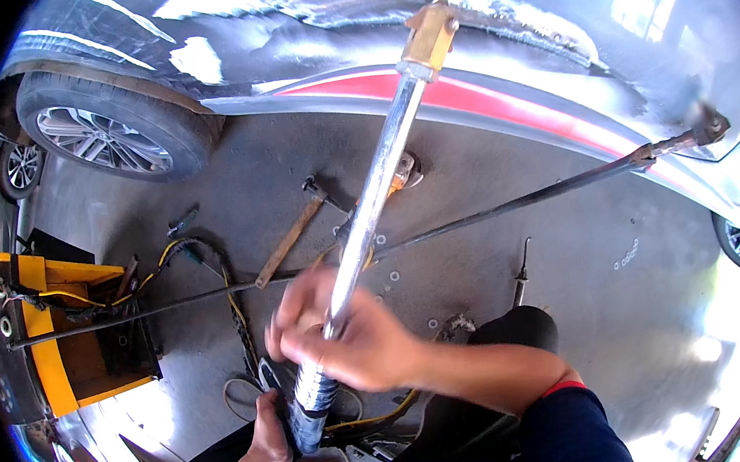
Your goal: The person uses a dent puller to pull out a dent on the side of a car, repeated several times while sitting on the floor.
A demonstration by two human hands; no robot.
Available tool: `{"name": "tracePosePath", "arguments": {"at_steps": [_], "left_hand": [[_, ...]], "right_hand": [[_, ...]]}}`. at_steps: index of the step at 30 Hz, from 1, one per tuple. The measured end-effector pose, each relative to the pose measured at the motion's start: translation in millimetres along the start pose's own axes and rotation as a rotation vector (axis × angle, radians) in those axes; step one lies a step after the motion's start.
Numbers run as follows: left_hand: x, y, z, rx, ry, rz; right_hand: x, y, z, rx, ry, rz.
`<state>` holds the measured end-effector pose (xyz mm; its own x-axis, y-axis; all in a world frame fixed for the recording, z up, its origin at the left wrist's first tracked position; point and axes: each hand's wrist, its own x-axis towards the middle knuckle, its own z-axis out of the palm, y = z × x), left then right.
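A slide hammer with a long chrome rod slants up from my lap to the damaged car side. Its brass-coloured clamp head meets the crumpled, partly bare metal panel. My right hand, blurred by motion, closes loosely round the lower rod, thumb in front and fingers behind. Below it is the tool's dark ribbed grip. My left hand lies against the left side of that grip's lower end. Its thumb points up, and the other fingers are hidden.
A long dark bar crosses the floor to a joint at the car side. A wooden-handled hammer, an orange grinder, a slim metal tool and several washers lie beneath. At left stands a yellow-and-black machine with cables.
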<state>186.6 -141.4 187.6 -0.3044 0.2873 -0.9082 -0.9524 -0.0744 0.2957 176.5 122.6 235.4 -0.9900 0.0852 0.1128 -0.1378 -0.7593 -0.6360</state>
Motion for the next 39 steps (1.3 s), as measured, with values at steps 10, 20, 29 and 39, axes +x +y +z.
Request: {"name": "tracePosePath", "arguments": {"at_steps": [10,20,29,39], "left_hand": [[-43.1,-1.0,-6.9,0.106,0.042,0.053],[-24.5,12.1,-0.5,-0.091,0.045,0.182],[-0.3,24.7,-27.1,0.008,0.184,0.247],[12.9,-19.8,-41.0,0.354,-0.162,-0.126]], "right_hand": [[51.8,-57.9,-18.4,0.128,-0.047,-0.170],[2.5,2.2,7.3,-0.107,-0.042,0.017],[9.0,-14.3,-4.1,-0.059,-0.133,-0.076],[-10.2,-16.3,-7.8,-0.113,-0.055,-0.066]]}}
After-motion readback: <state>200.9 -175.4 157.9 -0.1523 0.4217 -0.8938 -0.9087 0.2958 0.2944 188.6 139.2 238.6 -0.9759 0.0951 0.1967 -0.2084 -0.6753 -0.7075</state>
